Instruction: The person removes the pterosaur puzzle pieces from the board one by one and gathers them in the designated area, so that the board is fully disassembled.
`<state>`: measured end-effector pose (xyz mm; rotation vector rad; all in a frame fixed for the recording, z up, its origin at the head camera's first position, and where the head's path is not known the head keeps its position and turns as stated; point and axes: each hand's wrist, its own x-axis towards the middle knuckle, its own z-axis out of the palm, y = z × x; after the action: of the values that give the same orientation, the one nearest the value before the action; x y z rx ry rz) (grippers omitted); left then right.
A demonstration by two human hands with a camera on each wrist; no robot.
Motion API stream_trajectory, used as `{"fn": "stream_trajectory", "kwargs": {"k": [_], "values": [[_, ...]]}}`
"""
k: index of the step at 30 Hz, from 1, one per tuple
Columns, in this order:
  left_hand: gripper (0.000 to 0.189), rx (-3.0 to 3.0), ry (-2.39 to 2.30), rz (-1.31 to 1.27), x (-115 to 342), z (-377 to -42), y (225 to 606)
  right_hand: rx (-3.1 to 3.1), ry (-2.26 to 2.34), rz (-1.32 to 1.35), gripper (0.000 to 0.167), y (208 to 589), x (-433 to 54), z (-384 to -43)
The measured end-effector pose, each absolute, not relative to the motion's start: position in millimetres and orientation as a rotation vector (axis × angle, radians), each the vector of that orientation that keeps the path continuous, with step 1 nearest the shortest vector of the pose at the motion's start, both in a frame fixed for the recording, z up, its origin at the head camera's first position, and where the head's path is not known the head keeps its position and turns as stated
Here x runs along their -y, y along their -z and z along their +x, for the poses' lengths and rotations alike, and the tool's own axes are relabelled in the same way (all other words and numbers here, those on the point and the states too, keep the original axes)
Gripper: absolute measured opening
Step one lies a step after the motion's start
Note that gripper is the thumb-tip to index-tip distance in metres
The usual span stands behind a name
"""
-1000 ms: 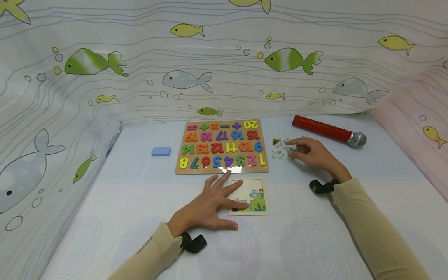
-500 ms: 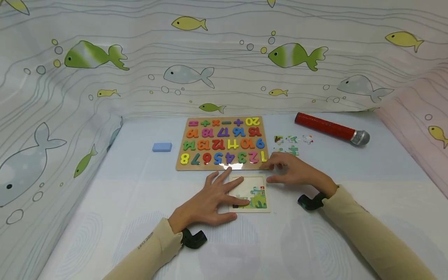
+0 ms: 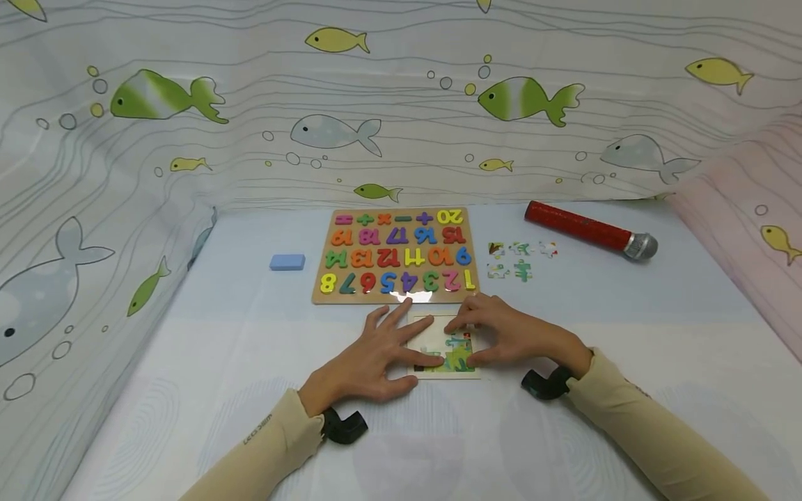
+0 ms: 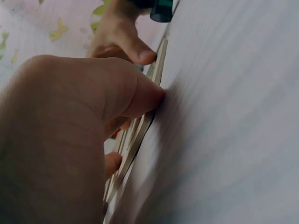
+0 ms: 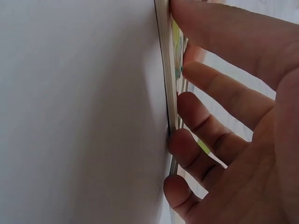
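Note:
In the head view a small square jigsaw tray [image 3: 432, 376] lies flat, partly filled with green and blue puzzle pieces [image 3: 459, 356] at its right and lower side. My left hand [image 3: 372, 358] rests across its left part with spread fingers, its thumb beside the near left corner. Over the tray's right side is my right hand [image 3: 514, 334], its index fingertip inside the tray and its thumb near the right edge. In the right wrist view, thumb and index finger [image 5: 224, 88] stand apart, with no loose piece visible between them. The left palm hides part of the tray.
A wooden number board [image 3: 319, 297] lies just beyond the tray. Several loose jigsaw pieces [image 3: 523, 270] lie right of it, with a red toy microphone [image 3: 579, 228] behind them. A blue block [image 3: 287, 262] sits to the left. Fish-patterned cloth [image 3: 426, 104] rises behind.
My right hand has moved left and nearer, from the loose pieces to the tray's right side, uncovering those pieces. The left hand has stayed on the tray. The head view has shifted slightly.

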<state>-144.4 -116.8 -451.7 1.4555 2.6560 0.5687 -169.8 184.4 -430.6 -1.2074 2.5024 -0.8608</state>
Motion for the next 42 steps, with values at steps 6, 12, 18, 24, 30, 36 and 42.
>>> {"fn": "stream_trajectory", "kwargs": {"k": [6, 12, 18, 24, 30, 36, 42], "values": [[0.046, -2.666, -0.574, 1.451, 117.4, -143.5, 453.0, -2.499, 0.811, -1.209, 0.048, 427.2, -182.9, -168.6], [0.046, -2.669, -0.579, 1.451, 117.2, -143.0, 453.5, -2.507, 0.776, -1.188, 0.046, 421.9, -180.2, -165.8], [0.046, -2.668, -0.56, 1.443, 116.7, -143.6, 453.3, -2.513, 0.774, -1.168, 0.046, 423.8, -181.4, -166.5], [0.046, -2.675, -0.567, 1.453, 116.6, -144.7, 452.9, -2.507, 0.804, -1.143, 0.045, 422.9, -181.7, -165.7], [0.046, -2.674, -0.56, 1.462, 116.1, -145.3, 452.9, -2.495, 0.816, -1.093, 0.046, 421.6, -181.0, -164.3], [0.046, -2.668, -0.55, 1.442, 115.9, -145.3, 453.3, -2.465, 0.833, -1.07, 0.046, 420.9, -181.4, -164.5], [0.047, -2.664, -0.571, 1.438, 115.4, -144.3, 452.8, -2.437, 0.861, -1.042, 0.041, 422.7, -183.4, -166.6]]}}
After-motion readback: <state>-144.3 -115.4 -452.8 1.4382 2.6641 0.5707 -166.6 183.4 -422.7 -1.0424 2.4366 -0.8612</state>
